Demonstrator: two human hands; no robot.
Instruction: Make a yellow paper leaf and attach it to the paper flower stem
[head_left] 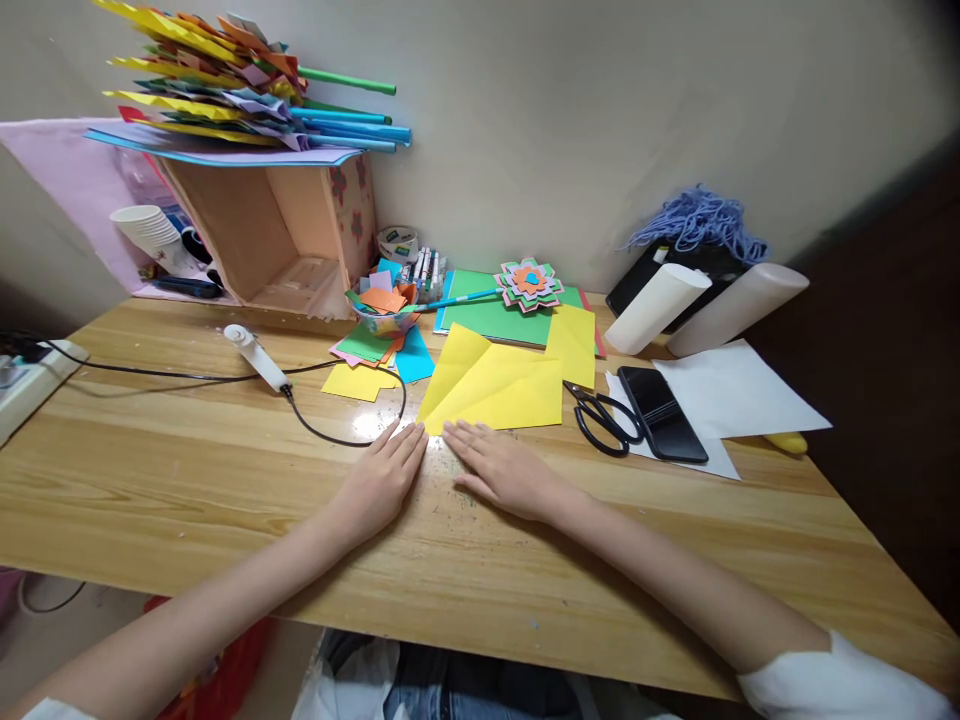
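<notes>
A creased sheet of yellow paper [499,385] lies on the wooden table in front of me. My left hand [386,475] rests flat on the tabletop, its fingertips at the paper's lower left corner. From the other side, my right hand [502,468] lies palm down with its fingers stretched out, the fingertips at the paper's lower edge. Neither hand grips anything. Right of the sheet are black-handled scissors [604,418], and behind it a second yellow paper piece [571,345] overlaps a green sheet [480,305].
A layered paper flower [529,284] on a blue stem lies at the back. A white glue gun [255,355] with a trailing black cord stands left. A phone [660,412] lies on white paper at right, near white rolls [660,305]. An open box [262,230] carries more paper flowers.
</notes>
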